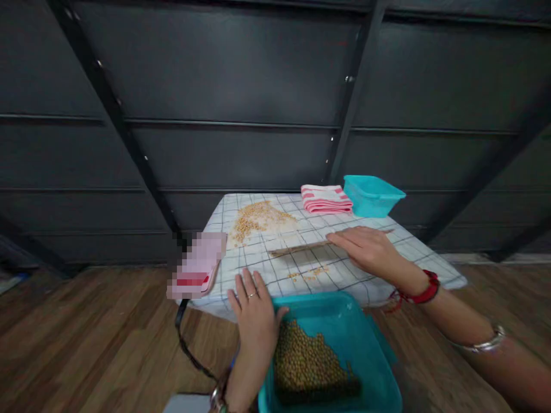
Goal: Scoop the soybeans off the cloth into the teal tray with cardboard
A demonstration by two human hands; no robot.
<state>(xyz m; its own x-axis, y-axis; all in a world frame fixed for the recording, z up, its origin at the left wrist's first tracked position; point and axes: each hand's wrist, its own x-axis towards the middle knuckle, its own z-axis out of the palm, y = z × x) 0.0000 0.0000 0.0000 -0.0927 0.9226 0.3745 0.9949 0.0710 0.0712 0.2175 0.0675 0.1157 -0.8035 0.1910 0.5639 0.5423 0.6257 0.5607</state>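
Note:
My right hand [365, 246] is closed on a thin, flat brown piece that looks like cardboard [297, 248], its long edge held just over the tablecloth. Between it and the table's near edge lies a small scatter of soybeans [307, 274]. My left hand [255, 318] has its fingers stretched over the cloth edge, with the thumb by the left rim of a turquoise basin [374, 338]. Many soybeans [307, 358] fill the left part of that basin, which sits against the near table edge. Farther back on the cloth spreads a larger pile of soybeans [256, 221], mixed with paler grains or powder.
A folded pink-and-white towel [326, 199] and a second turquoise basin [372, 198] stand at the back right of the checked tablecloth [413, 258]. A pink, partly pixelated item [200, 264] lies at the left edge, a dark strap hanging below. Dark panels rise behind the table.

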